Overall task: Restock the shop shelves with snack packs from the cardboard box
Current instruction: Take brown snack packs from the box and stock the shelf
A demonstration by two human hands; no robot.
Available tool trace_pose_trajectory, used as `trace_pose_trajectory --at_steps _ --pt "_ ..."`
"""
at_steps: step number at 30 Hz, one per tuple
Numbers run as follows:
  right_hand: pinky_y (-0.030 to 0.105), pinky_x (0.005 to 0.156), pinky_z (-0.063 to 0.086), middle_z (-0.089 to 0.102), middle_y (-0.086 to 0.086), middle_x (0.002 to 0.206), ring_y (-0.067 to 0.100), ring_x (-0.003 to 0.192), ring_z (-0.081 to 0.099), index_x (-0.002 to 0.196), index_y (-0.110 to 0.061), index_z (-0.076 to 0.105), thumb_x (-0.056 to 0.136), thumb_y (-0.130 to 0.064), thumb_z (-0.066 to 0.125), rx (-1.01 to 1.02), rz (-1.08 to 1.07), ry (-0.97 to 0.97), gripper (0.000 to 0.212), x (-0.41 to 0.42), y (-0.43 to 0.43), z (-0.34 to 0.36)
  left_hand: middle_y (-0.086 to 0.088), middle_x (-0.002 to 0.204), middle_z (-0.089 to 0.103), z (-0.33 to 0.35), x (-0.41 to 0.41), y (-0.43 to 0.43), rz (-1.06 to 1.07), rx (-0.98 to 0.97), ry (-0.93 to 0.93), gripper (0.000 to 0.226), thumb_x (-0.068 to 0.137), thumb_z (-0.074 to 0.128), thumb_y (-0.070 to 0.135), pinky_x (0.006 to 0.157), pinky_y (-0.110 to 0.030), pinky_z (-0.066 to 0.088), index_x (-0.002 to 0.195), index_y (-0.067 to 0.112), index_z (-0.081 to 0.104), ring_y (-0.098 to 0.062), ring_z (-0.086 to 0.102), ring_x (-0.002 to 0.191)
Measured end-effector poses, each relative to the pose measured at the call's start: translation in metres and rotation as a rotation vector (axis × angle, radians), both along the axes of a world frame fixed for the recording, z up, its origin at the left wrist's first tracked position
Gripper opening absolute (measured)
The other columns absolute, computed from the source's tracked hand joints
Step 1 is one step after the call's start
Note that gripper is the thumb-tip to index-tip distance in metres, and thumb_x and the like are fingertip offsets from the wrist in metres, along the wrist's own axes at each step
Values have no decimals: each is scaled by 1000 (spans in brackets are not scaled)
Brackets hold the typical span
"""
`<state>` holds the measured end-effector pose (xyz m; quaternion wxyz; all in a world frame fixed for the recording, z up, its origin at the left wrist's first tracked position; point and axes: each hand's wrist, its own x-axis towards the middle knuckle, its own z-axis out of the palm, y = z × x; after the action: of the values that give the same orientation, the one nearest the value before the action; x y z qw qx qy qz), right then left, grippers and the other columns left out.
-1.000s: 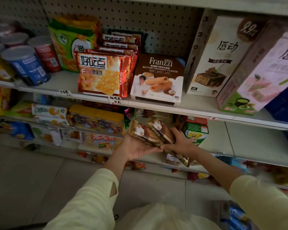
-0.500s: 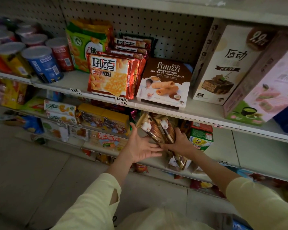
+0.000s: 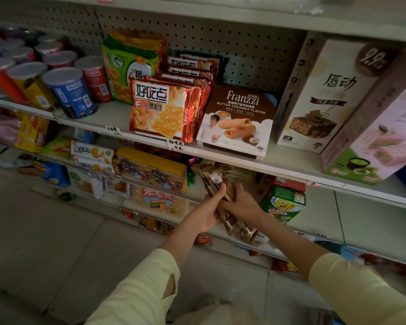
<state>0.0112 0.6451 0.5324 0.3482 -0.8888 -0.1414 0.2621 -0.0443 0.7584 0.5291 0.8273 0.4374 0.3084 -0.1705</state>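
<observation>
While both hands meet just under the Franzzi box (image 3: pixel 236 120), a bundle of brown snack packs (image 3: pixel 217 184) is going onto the second shelf (image 3: pixel 373 221), so the step in hand looks like placing stock, not fetching it. The left hand (image 3: pixel 205 212) wraps the bundle from the side, thumb laid up along the packs; the right hand (image 3: pixel 240 205) curls round it from the other side, so both are clamped on the same packs. The top of the bundle leans in below the Franzzi box, between the yellow packs (image 3: pixel 155 171) to that box's lower left and the green carton (image 3: pixel 285 204) to its lower right; the bottom ends hang out past the shelf edge. No cardboard box can be made out. Next, I judge, the packs need pushing further back and standing upright in that gap, then both grips easing off without letting the loose packs fan out or slide off the edge.
</observation>
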Motion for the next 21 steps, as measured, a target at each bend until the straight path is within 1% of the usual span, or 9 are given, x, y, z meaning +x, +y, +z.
trace_pose_trajectory --at_steps 2,4,7,9,11,14,17,18,21 --pt "31 82 54 55 6 118 20 99 60 134 -19 28 82 -39 66 34 34 71 68 2 7 1 -13 128 60 -4 1 0 17 -30 3 87 63 74 57 93 -44 52 135 17 46 -28 60 115" --pt "40 95 51 52 5 129 23 110 59 142 -25 22 79 -38 69 114 82 227 80 6 10 5 -15 125 61 -7 1 0 53 -56 30 80 68 74 56 93 -44 51 133 17 49 -29 61 112" --pt "37 92 53 57 8 125 24 106 63 142 -20 29 76 -34 70 308 82 520 80 13 8 8 -19 114 64 -16 1 7 153 -106 72 55 86 61 47 85 -40 52 128 12 53 -30 64 102" --pt "33 90 52 56 7 128 20 107 63 144 -22 28 67 -46 73 295 66 543 93 16 8 9 -19 111 66 -24 1 12 199 -146 71 53 88 59 47 88 -41 51 125 10 55 -31 64 102" --pt "34 92 52 56 6 127 20 107 63 140 -25 28 57 -55 77 214 64 552 101 23 11 -1 -18 108 66 -33 4 14 255 -161 84 57 84 62 50 96 -44 48 123 10 55 -31 64 101" --pt "31 83 56 64 5 112 19 97 67 130 -21 37 66 -45 81 163 89 609 81 32 20 -15 -12 109 66 -47 14 15 267 -79 114 65 80 59 61 103 -42 45 125 14 54 -25 63 103" --pt "21 69 55 66 2 98 12 83 67 111 -24 49 80 -27 73 91 122 593 40 42 24 -23 -6 121 63 -55 20 15 168 -27 142 68 85 42 69 106 -39 42 130 20 52 -22 60 112" --pt "18 66 54 66 0 95 10 81 66 107 -25 49 82 -26 72 63 123 571 34 45 24 -26 -2 122 61 -53 20 17 118 3 167 66 87 35 70 104 -35 41 128 21 52 -22 58 115" --pt "24 73 55 65 0 102 14 89 66 115 -26 46 73 -35 79 -8 95 452 54 57 24 -43 -3 131 56 -65 30 24 31 66 218 65 92 26 66 90 -30 46 132 20 49 -20 56 110"
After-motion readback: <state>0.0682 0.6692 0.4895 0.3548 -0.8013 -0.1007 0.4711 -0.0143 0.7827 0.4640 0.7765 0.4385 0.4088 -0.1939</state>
